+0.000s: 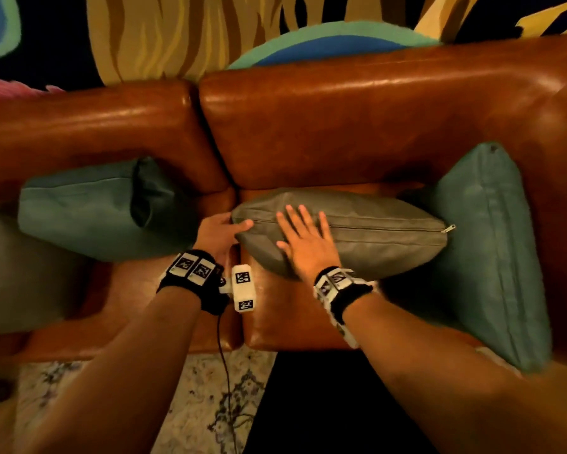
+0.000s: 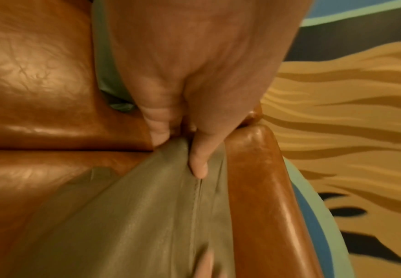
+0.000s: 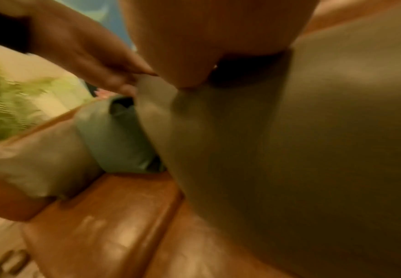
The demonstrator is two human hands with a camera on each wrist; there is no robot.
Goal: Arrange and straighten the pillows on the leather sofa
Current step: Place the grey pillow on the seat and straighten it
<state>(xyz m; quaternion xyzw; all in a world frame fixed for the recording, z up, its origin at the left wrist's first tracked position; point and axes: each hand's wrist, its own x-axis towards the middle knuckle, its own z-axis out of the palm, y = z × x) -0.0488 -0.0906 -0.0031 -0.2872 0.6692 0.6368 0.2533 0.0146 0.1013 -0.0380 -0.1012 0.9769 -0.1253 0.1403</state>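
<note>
A grey pillow [image 1: 374, 234] lies on its long edge on the right seat of the brown leather sofa [image 1: 341, 126], leaning toward the backrest. My left hand [image 1: 236, 223] grips the pillow's left corner, with the thumb on top along the zipper seam. In the left wrist view the left hand [image 2: 183, 150] pinches that corner of the grey pillow [image 2: 135, 225]. My right hand [image 1: 295, 228] lies flat with spread fingers on the front face. Its palm [image 3: 206, 47] rests against the grey pillow [image 3: 301, 150] in the right wrist view.
A teal pillow [image 1: 85, 208] lies slumped on the left seat, with another greyish pillow [image 1: 13, 273] at the far left. A second teal pillow [image 1: 488, 257] stands against the right arm, touching the grey one. A patterned rug [image 1: 193, 404] lies below the seat edge.
</note>
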